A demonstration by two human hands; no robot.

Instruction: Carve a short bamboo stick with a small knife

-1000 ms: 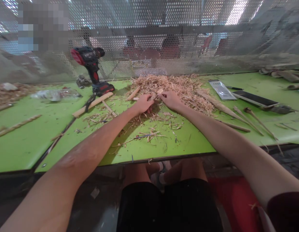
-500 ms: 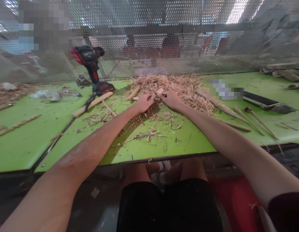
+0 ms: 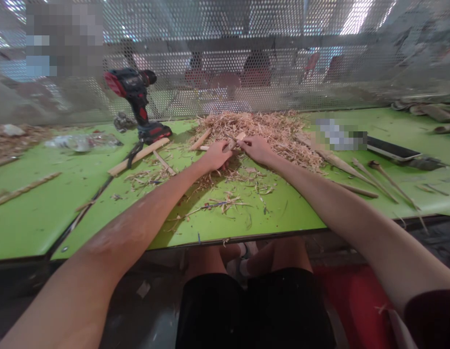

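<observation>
The view has tipped down slightly; left hand (image 3: pixel 216 156), right hand (image 3: pixel 257 149) and drill (image 3: pixel 135 92) sit marginally higher.

Short, pale wooden stick (image 3: pixel 236 140), bare and light tan, tilted with its far end raised toward the right. Gripped low down in the closed left hand (image 3: pixel 216 156), met at the raised end by the right hand (image 3: pixel 257 148). Held just over the green worktop (image 3: pixel 290 213), at the near edge of the shavings pile (image 3: pixel 272 128).

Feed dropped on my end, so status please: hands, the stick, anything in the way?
Left hand gripping wooden stick. Right hand closed at its end. Shavings piled right behind; drill off left.
</observation>
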